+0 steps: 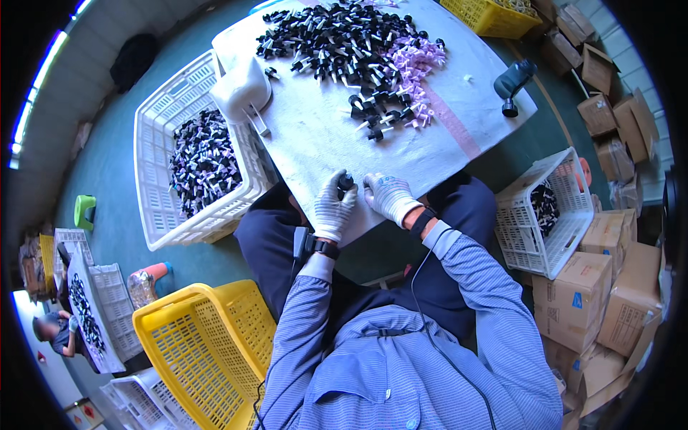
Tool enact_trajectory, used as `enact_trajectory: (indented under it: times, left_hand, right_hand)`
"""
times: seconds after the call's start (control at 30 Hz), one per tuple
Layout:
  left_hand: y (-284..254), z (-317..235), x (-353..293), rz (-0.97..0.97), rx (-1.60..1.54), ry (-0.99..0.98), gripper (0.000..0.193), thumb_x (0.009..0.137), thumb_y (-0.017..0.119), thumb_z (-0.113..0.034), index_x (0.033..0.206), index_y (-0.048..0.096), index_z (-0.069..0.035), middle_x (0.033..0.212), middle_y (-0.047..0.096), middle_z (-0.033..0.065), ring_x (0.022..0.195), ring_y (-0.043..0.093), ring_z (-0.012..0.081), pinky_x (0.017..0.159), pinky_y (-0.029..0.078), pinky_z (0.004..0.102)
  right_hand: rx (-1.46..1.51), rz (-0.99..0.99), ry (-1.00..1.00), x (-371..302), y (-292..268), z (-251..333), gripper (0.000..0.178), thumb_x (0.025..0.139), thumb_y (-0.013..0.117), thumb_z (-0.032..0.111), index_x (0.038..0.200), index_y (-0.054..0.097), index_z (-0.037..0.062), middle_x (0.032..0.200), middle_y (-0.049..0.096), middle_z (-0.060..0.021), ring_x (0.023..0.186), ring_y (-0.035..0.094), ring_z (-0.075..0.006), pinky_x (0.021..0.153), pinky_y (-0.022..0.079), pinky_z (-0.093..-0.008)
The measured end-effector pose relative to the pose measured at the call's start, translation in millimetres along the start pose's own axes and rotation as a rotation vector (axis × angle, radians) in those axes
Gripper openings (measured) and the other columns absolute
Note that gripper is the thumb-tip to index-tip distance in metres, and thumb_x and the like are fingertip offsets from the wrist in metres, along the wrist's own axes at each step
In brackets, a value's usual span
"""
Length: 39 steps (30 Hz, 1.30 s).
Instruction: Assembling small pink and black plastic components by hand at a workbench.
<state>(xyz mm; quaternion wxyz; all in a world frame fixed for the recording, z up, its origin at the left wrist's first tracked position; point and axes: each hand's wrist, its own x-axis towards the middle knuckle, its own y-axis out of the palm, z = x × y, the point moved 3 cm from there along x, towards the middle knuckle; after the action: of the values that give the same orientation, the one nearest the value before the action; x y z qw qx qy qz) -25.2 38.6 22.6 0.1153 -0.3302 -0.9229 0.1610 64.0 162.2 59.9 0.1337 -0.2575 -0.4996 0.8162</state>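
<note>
Both my hands wear white knit gloves over the near edge of the white-covered table (308,154). My left hand (333,213) is closed around a small black cap (346,182), whose round top shows between thumb and fingers. Close by on its right, my right hand (390,198) has its fingers curled together, and what they hold, if anything, is hidden. Farther up the table lies a big heap of black caps with white stems (333,43). Small lilac pieces (416,61) are piled along the heap's right side.
A white crate (154,186) of black and lilac parts stands left of the table. A yellow basket (179,337) is at lower left, another white crate (516,236) at right. Cardboard boxes (573,301) line the right side. A dark green device (512,80) sits on the table's right corner.
</note>
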Motion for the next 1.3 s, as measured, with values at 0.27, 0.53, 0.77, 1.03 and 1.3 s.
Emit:
enact_trajectory:
  times: [0.27,0.53,0.77,1.03,1.3]
  left_hand:
    - [1.7,7.0,0.1,0.001,-0.021,0.001,0.042,0.086,0.070,-0.015,0.125,0.058,-0.007,0.104,0.068,0.0106,0.095,0.065,0.0191,0.088,0.050,0.0315]
    - [2.3,4.3,0.7,-0.001,0.022,0.015,0.042,0.086,0.070,-0.015,0.125,0.058,-0.007,0.103,0.068,0.0109,0.095,0.065,0.0194,0.088,0.050,0.0320]
    - [0.7,6.0,0.5,-0.014,0.036,0.027,0.042,0.086,0.070,-0.016,0.125,0.058,-0.006,0.103,0.068,0.0110,0.096,0.064,0.0191,0.089,0.049,0.0317]
    - [-1.2,-0.2,0.3,-0.038,-0.019,0.055,0.042,0.083,0.072,-0.013,0.122,0.059,-0.005,0.098,0.068,0.0128,0.089,0.067,0.0227,0.083,0.052,0.0332]
    - [-1.3,-3.9,-0.2,0.010,-0.022,-0.008,0.042,0.085,0.071,-0.016,0.124,0.058,-0.006,0.103,0.067,0.0118,0.095,0.064,0.0212,0.089,0.050,0.0328]
  right_hand:
    - [0.198,0.030,0.042,4.0,8.0,-15.6,0.027,0.090,0.051,0.029,0.109,0.066,0.0159,0.110,0.065,-0.0179,0.103,0.063,-0.0359,0.091,0.048,-0.0450]
    - [0.198,0.028,0.022,2.4,5.3,-14.4,0.026,0.089,0.054,0.028,0.108,0.066,0.0148,0.109,0.066,-0.0170,0.103,0.063,-0.0353,0.090,0.048,-0.0438]
    - [0.187,0.063,0.042,0.3,-1.5,-4.4,0.027,0.089,0.056,0.029,0.110,0.064,0.0139,0.103,0.068,-0.0173,0.100,0.064,-0.0358,0.088,0.048,-0.0446]
    - [0.188,0.068,-0.002,-1.8,7.6,0.1,0.031,0.089,0.053,0.033,0.111,0.065,0.0136,0.102,0.068,-0.0193,0.100,0.064,-0.0374,0.089,0.048,-0.0457]
    - [0.382,-0.042,0.001,-1.5,16.2,-6.5,0.027,0.088,0.055,0.026,0.108,0.066,0.0117,0.098,0.067,-0.0223,0.095,0.064,-0.0401,0.085,0.049,-0.0461]
